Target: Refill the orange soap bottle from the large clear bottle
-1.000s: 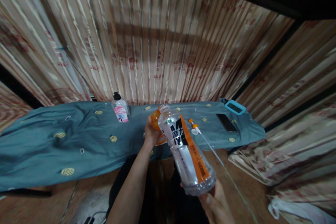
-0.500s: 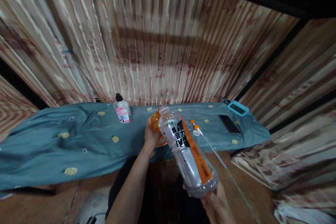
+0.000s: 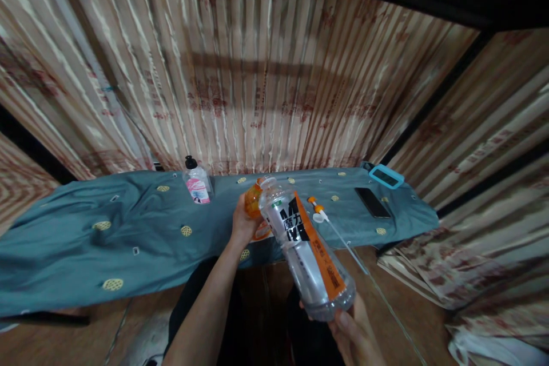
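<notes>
My left hand [image 3: 242,222] is wrapped round a translucent orange bottle [image 3: 253,203] above the cloth, its lower part mostly behind the hand and the other bottle. In my right hand [image 3: 355,329] is the base of a large clear drink bottle [image 3: 300,243] with a silver, black and orange label. The drink bottle is tilted, its uncapped-looking neck up and to the left, close to the orange bottle's top; whether the two mouths touch I cannot tell. A pump head [image 3: 316,206], orange and white with a long tube, lies on the cloth to the right.
A teal patterned cloth [image 3: 154,257] covers the low bench. On it stands a clear bottle with a pink label and black cap [image 3: 198,183]. To the right lie a dark phone [image 3: 372,202] and a blue-framed digital clock [image 3: 386,176]. Striped curtains [image 3: 240,97] hang behind.
Both hands keep their hold, and the tilted drink bottle stays almost the same against the orange one. The view has shifted slightly.
</notes>
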`<state>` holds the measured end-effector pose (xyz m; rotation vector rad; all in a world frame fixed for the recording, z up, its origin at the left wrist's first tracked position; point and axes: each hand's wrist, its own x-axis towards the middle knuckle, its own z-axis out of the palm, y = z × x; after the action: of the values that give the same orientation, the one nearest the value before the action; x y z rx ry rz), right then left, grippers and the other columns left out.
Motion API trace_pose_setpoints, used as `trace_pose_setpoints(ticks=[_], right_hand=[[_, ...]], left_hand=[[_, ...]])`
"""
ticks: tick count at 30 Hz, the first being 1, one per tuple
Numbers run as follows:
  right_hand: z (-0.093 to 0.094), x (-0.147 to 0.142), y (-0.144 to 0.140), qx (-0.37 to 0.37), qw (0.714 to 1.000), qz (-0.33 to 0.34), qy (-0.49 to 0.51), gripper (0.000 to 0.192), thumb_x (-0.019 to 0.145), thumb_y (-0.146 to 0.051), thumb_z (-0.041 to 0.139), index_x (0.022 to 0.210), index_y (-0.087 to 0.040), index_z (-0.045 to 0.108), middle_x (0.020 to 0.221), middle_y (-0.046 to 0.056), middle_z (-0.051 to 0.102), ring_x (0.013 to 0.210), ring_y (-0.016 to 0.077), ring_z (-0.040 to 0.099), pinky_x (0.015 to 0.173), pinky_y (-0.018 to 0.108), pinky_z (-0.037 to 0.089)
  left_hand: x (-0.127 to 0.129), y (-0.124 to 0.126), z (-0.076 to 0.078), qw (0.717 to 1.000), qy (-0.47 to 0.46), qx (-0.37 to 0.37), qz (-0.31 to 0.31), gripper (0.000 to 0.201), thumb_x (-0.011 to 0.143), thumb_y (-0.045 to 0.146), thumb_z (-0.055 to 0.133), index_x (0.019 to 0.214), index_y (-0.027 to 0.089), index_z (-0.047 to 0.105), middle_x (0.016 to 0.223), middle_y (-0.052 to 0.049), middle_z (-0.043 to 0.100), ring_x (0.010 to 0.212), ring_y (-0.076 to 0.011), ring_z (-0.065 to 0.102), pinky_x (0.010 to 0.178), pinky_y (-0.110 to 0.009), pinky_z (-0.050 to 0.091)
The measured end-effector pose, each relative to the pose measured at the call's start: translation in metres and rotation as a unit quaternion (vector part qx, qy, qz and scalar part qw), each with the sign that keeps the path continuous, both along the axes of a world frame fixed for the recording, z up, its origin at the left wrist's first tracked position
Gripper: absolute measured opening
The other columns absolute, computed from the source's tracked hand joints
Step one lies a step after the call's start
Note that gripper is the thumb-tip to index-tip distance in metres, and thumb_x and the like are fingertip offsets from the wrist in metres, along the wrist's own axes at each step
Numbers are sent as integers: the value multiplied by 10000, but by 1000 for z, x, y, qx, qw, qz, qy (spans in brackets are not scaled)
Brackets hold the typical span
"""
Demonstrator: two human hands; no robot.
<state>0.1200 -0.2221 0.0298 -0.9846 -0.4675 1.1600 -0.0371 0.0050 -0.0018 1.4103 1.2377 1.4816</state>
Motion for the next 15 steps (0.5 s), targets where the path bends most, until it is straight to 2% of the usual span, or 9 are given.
trace_pose_setpoints(ticks=[5, 10, 12, 15], right_hand=[[7, -1, 0, -7, 1000, -2, 7, 636, 546, -464, 919, 1117, -283, 705, 1195, 60, 764, 1293, 360, 566, 1082, 491, 427], [5, 2, -1, 1, 1000, -7, 4, 593, 554, -458, 919, 1092, -298, 726, 892, 20, 808, 1236, 343, 611, 1024, 449, 463], [2, 3, -1, -3, 1000, -7, 5, 568, 554, -470, 913, 1063, -295, 731, 929, 31, 810, 1211, 360, 626, 1016, 472, 463], [-4, 7, 0, -17, 1000, -13, 1, 559, 551, -478, 907, 1048, -290, 731, 1090, 56, 795, 1214, 365, 622, 1044, 488, 437]], left_hand=[[0, -2, 5, 1000, 23, -2, 3, 523, 555, 309, 791, 1024, 186, 594, 933, -24, 712, 820, -207, 667, 745, -318, 512], [-1, -4, 11, 1000, 20, -10, -8, 481, 555, 331, 791, 967, 186, 589, 876, -5, 710, 764, -190, 654, 691, -293, 494], [-1, -5, 14, 999, 27, -19, -9, 470, 552, 321, 796, 950, 191, 582, 873, -3, 706, 764, -187, 653, 691, -289, 492], [-3, -6, 16, 998, 37, -40, -10, 483, 541, 302, 812, 947, 194, 575, 866, -6, 698, 774, -192, 654, 711, -298, 498]])
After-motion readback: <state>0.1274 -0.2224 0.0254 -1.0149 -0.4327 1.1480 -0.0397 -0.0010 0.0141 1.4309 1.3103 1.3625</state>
